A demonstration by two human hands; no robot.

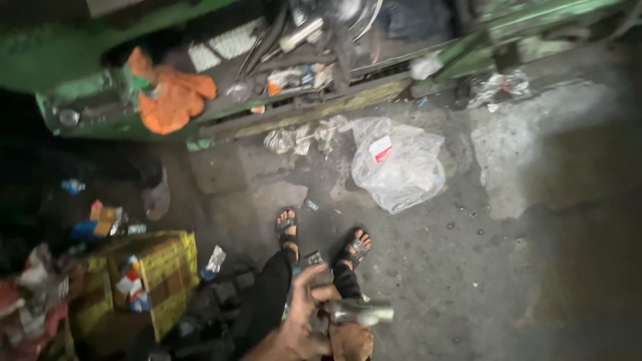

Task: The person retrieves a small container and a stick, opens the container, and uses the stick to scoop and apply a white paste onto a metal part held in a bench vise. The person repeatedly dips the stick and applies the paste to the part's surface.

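Left hand [304, 314] fingers spread over metal cylinder [358, 311] | right hand [351, 341] clamped beneath it | step: gripping part | plastic bag [398, 164] on floor [468, 281]

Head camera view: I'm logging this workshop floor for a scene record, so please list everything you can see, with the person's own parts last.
Metal cylinder: one, silvery, held low in the middle.
Clear plastic bag: one, whitish, on the concrete floor ahead of the feet.
Orange cloth: one, on the green metal frame at upper left.
Yellow crate: one, at lower left, small packets inside.
Crumpled wrappers: several, pale, along the frame's base.
Sandals: two, dark, on the feet.
Trousers: black, both legs.
Left hand: fingers spread at the cylinder; grip unclear.
Right hand: under the cylinder; grip unclear.
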